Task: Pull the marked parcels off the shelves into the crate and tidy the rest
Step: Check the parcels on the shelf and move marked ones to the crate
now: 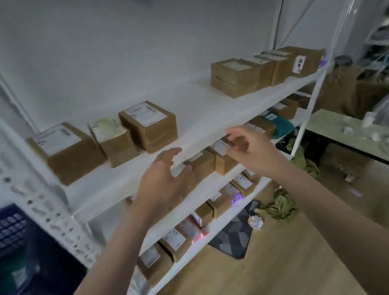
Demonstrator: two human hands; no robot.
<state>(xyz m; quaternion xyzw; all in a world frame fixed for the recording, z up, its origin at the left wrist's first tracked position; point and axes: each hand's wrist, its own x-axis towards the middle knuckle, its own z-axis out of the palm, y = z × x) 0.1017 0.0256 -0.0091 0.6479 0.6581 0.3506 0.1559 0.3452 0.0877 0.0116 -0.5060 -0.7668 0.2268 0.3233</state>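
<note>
A white metal shelf unit holds brown cardboard parcels with white labels. Three parcels stand at the left of the upper shelf, and a tight row of parcels sits at its right end. More parcels line the lower shelves. My left hand hovers open in front of the upper shelf's front edge, holding nothing. My right hand is raised beside it with loosely curled fingers, also empty. A dark blue crate stands at the lower left.
A grey-green table with small items stands to the right. A dark patterned mat, green cloth and crumpled paper lie on the wooden floor. Brown bags and clutter fill the far right.
</note>
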